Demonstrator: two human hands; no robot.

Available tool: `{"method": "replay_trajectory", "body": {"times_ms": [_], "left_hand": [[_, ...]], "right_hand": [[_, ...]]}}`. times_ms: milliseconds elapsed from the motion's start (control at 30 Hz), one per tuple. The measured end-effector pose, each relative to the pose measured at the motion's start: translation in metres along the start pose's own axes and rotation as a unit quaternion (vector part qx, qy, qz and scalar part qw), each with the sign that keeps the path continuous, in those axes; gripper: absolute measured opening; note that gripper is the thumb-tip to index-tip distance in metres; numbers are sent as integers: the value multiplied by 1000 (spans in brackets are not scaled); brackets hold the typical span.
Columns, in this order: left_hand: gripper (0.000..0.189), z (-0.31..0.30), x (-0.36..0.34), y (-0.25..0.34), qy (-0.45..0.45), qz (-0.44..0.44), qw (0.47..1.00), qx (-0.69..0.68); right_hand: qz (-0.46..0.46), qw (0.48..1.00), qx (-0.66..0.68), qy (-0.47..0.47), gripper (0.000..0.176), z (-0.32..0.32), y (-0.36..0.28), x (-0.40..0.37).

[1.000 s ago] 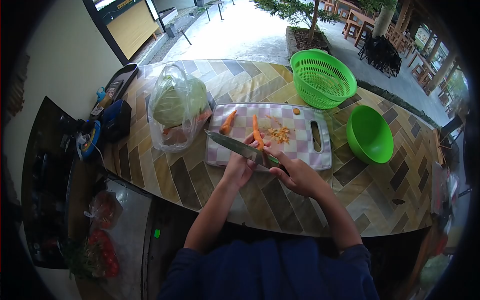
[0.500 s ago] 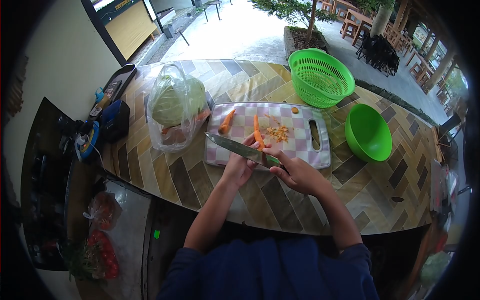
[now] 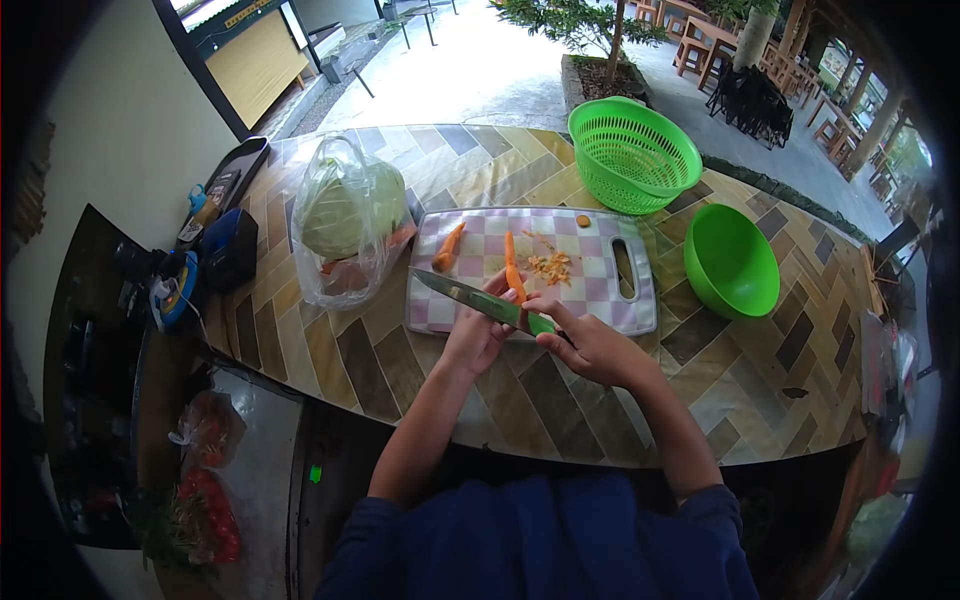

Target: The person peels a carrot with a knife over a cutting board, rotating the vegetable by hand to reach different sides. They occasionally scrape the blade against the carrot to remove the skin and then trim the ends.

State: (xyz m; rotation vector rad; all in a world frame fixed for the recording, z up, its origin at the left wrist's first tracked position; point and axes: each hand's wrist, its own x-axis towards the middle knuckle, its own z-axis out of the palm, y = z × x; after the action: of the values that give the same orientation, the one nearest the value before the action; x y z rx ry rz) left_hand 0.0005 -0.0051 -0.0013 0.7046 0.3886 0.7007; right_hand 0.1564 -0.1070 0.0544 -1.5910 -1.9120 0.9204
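Note:
My left hand [image 3: 473, 341] is closed round the lower part of a slim orange carrot [image 3: 512, 268], which points away from me over the near edge of the checkered cutting board [image 3: 592, 312]. In my right hand [image 3: 592, 350] is a kitchen knife [image 3: 455, 291]; its blade slants left across the carrot, hiding part of it and some left-hand fingers. Another carrot [image 3: 451, 247] lies at the board's left side. Orange peelings [image 3: 550, 267] are heaped right of the held carrot, and a small carrot piece [image 3: 583, 221] sits near the far edge.
Left of the board stands a clear plastic bag [image 3: 335, 285] with a cabbage [image 3: 350, 215] inside. A green colander [image 3: 636, 155] and a green bowl [image 3: 732, 262] are at the right. A dark case [image 3: 229, 247] and a tray [image 3: 240, 165] line the left edge.
The knife's blade has turned slightly and shows greener along its length. Both hands stay nearly in place, the carrot still in the left. The whole view has shifted a little.

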Motion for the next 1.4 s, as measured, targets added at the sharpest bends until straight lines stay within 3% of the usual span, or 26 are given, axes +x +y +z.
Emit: {"method": "replay_trajectory", "body": {"times_ms": [200,900,1100,1200,1300,1400], "left_hand": [[33,3,0,1,-2,7,1000,3],[37,0,-1,0,35,-3,999,15],[36,-4,0,-2,-5,-26,1000,-10],[35,0,-1,-2,21,-20,999,-32],[32,-4,1,1,-30,-11,999,-14],[31,-4,1,2,-41,-12,999,-8]], "right_hand": [[-15,999,48,-13,39,-4,-2,-2],[-17,999,-8,48,34,10,5,1],[-28,997,-31,64,36,1,-1,2],[8,999,-11,46,37,0,-2,1],[-40,996,62,43,40,2,1,-1],[-3,997,74,2,43,-5,-8,-4]]}}
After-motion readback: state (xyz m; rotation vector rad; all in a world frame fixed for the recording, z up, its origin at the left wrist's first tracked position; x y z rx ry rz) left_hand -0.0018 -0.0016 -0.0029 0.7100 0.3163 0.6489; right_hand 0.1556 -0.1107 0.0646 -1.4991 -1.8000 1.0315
